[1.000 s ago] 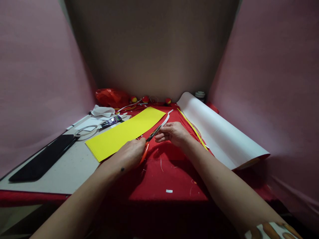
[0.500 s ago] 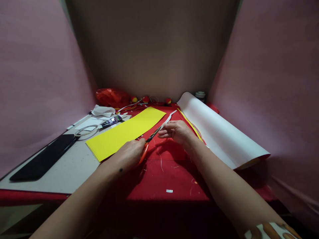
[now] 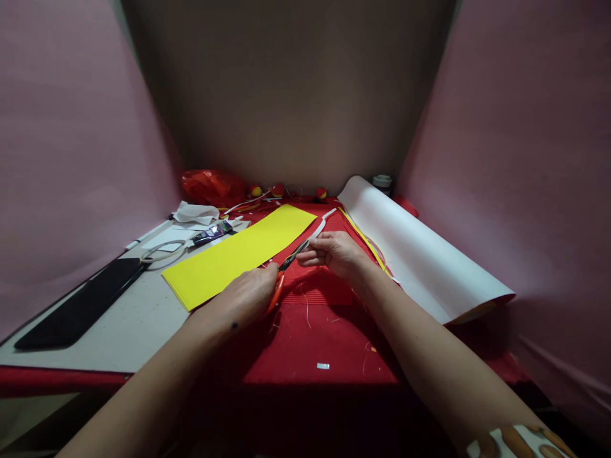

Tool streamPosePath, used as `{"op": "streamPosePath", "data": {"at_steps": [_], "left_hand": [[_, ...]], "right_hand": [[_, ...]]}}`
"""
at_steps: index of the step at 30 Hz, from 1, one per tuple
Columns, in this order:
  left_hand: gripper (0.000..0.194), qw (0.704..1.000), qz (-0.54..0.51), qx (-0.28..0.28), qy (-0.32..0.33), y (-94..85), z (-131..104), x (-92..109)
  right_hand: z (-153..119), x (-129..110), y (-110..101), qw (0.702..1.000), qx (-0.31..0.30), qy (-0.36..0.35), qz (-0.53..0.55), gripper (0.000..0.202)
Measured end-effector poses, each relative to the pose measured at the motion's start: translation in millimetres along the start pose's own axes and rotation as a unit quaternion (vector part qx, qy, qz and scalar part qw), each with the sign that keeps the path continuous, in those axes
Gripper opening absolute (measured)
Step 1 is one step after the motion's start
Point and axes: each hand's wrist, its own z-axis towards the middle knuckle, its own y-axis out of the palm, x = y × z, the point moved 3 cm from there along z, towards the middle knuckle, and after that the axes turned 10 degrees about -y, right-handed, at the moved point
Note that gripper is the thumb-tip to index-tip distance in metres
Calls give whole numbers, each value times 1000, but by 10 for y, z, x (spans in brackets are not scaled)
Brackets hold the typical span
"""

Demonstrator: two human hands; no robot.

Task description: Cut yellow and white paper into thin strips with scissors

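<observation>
My left hand (image 3: 255, 289) is closed round the orange handles of a pair of scissors (image 3: 277, 289), whose dark blades point up and to the right. Between thumb and fingers, my right hand (image 3: 329, 250) pinches a thin white strip (image 3: 324, 221) that runs up and away from the fingertips. The blade tips meet the strip's near end beside my right fingers. Left of the scissors lies a stack of yellow sheets (image 3: 243, 254). Red ribbed sheets (image 3: 319, 292) lie under my hands.
A large white roll (image 3: 420, 254) is on the right, with thin yellow strips (image 3: 363, 235) beside it. At left, a grey board (image 3: 124, 331) bears a black flat object (image 3: 81, 305), a ring and a tube. A red plastic bag (image 3: 212, 186) and small red-yellow balls sit at the back.
My right hand has moved slightly left, nearer the scissors, with the strip. The scissor blades look more closed. The whole view has shifted a little.
</observation>
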Motion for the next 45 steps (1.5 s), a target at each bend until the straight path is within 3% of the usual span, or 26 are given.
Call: {"op": "streamPosePath", "data": {"at_steps": [19, 27, 33, 45], "left_hand": [[24, 998, 66, 6, 6, -69, -50, 78], [29, 999, 32, 6, -8, 39, 36, 9], [29, 1000, -10, 10, -1, 23, 16, -8], [28, 997, 78, 8, -1, -68, -34, 72]], "right_hand": [[4, 25, 2, 1000, 7, -8, -22, 18], [6, 18, 5, 1000, 17, -4, -1, 19], [-12, 14, 26, 1000, -2, 1, -14, 16], [1, -1, -18, 1000, 14, -8, 5, 16]]}}
